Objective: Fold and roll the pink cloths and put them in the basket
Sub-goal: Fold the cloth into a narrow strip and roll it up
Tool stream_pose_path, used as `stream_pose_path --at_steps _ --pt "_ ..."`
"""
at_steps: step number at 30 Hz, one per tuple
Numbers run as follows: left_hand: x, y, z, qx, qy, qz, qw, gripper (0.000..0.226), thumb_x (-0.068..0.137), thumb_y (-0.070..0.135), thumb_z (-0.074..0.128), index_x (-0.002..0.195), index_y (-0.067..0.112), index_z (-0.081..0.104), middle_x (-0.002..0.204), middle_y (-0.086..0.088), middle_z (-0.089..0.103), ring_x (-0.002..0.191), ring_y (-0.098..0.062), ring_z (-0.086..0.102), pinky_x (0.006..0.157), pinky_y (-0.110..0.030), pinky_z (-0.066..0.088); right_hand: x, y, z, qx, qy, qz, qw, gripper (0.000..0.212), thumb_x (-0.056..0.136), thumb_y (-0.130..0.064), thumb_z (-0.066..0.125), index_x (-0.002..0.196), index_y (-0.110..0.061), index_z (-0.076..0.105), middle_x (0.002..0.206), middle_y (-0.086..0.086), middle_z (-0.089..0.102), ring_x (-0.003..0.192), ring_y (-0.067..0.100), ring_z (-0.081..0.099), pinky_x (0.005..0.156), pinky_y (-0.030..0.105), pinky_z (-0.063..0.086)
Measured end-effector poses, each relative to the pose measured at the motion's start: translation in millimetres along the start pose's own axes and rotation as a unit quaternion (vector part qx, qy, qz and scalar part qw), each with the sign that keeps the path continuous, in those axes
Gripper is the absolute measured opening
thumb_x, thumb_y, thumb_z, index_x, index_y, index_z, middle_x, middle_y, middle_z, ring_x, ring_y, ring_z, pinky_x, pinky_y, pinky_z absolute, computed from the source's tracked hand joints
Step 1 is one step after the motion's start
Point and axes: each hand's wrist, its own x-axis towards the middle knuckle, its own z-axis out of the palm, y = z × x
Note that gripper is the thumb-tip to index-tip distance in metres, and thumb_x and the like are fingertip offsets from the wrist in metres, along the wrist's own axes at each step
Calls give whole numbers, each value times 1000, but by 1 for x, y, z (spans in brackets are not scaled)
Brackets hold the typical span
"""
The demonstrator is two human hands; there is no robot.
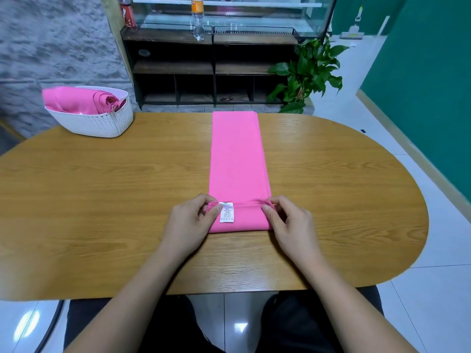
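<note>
Right now my left hand (193, 220) pinches the left side of the folded-over near end of the pink cloth (238, 161), and my right hand (288, 225) pinches the right side (a white label (226, 212) lies face up between them). The cloth runs as a long narrow strip to the counter's (102, 187) far edge. At the far left edge, a white basket (96, 123) holds rolled pink cloths (76, 99).

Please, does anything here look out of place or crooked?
Nothing serious. The pink strip lies straight on the table. Only one cloth sticks out over the left rim of the basket.
</note>
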Motion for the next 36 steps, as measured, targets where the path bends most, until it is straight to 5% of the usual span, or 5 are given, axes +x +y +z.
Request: stream_pose_path --at_steps 8,13,17,25,36 --pt "-5 3 0 32 11 47 998 11 97 31 69 108 27 70 94 14 61 78 -7 59 73 -38 53 1 6 3 -32 0 -9 999 27 85 -9 77 108 -22 71 91 -8 53 85 15 56 79 38 51" --pt "-7 5 -3 85 25 128 988 19 91 1 66 96 19 72 100 7 56 96 -18 54 80 -38 46 -1 0 2 -129 0 -83 988 26 84 -2 74 103 -19 71 102 -3 51 97 22 50 82 41 42" --pt "-11 2 -2 116 -22 191 974 19 88 15 57 92 23 73 97 12 63 98 -20 57 77 -39 42 -5 0 5 -164 -56 -177 969 20 88 2 67 93 -17 68 94 -3 59 89 26 50 75 43 40" --pt "-10 8 -7 80 -130 145 978 50 75 26 68 125 31 70 112 18 57 116 -12 50 101 -40 46 -6 -16 -4 -183 -158 -120 963 30 77 -26 64 107 -24 59 104 -8 47 97 20 44 84 38 37" --pt "-13 7 -7 81 -37 132 987 22 103 41 62 116 29 75 105 19 72 99 -8 62 86 -34 52 -6 -7 1 -192 -98 -148 965 12 104 -35 59 107 -24 61 103 -9 56 98 20 52 86 39 37"
